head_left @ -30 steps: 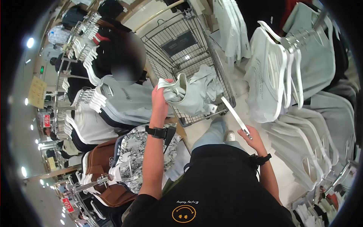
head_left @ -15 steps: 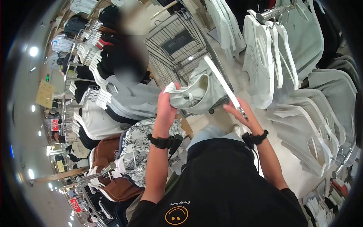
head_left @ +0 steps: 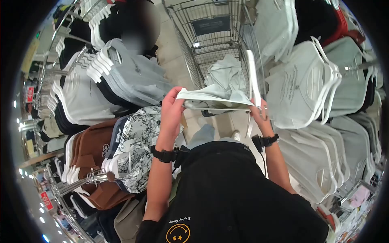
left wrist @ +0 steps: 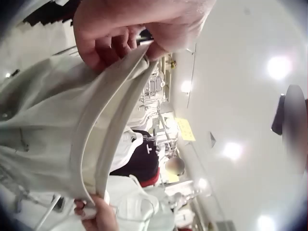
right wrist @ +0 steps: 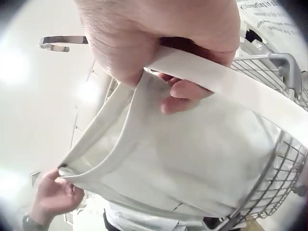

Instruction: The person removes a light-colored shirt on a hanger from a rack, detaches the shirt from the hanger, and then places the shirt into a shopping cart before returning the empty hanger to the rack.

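Note:
A pale grey-green shirt (head_left: 225, 75) is stretched by its neckline between my two hands, its body drooping over the cart's near end. My left hand (head_left: 171, 113) pinches one end of the neckline. At the other end, my right hand (head_left: 261, 115) pinches the neckline while also holding a white clothes hanger (head_left: 252, 75). The hanger's metal hook (right wrist: 62, 42) sticks out beside the hand in the right wrist view. Between the hands the neck opening (left wrist: 94, 144) is drawn into a long, narrow slit.
A wire shopping cart (head_left: 187, 60) stands just ahead. Grey shirts (head_left: 133, 77), brown shirts (head_left: 93, 162) and patterned shirts (head_left: 139, 150) hang on racks to my left. More pale shirts (head_left: 296, 89) hang close on the right. A blurred person is at the upper left.
My right hand has come up and forward with the hanger and taken hold of the neckline. The opening has gone from loosely bunched to stretched sideways, and the hanger now points more upright.

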A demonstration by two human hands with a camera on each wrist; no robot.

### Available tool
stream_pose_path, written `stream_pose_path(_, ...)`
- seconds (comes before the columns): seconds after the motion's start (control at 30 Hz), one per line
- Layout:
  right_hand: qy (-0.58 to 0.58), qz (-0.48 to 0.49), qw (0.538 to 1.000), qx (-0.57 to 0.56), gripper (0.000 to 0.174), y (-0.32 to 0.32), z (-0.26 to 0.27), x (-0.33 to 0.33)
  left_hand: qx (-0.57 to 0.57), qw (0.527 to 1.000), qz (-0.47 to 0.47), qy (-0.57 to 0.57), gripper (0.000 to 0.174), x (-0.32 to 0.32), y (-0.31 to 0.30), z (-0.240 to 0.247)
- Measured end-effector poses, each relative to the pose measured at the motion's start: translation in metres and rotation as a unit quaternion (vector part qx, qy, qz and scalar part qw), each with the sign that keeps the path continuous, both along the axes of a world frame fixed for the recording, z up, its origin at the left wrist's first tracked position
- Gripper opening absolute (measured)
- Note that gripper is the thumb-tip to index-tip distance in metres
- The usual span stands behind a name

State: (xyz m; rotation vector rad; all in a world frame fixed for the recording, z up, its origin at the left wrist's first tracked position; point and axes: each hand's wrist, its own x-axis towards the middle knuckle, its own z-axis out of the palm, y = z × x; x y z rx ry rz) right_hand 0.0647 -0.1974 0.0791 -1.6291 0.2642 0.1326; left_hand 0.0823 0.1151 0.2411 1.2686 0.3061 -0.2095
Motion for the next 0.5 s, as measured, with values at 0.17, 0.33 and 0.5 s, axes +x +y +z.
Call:
stream_pose_path(0.17,-0.049,-0.054,0.994,-0.086,0.011,0.014,0.07,0.044,0.032,0.996,0.082,0.0,0.021,0.057,0.034,-0.023)
stream_pose_path(0.33,-0.155,-0.095,0.979,-0.091,0.014,0.022,0.172,0.094,-0.017,0.995,0.086,-0.037,0.023,0.114,0.022,-0.014)
stream_pose_path(0.5,-0.243,-0.103,0.958,-0.109,0.017,0.003,0.262,0.127,-0.106,0.988,0.034,-0.108,0.021,0.169,0.007,0.025)
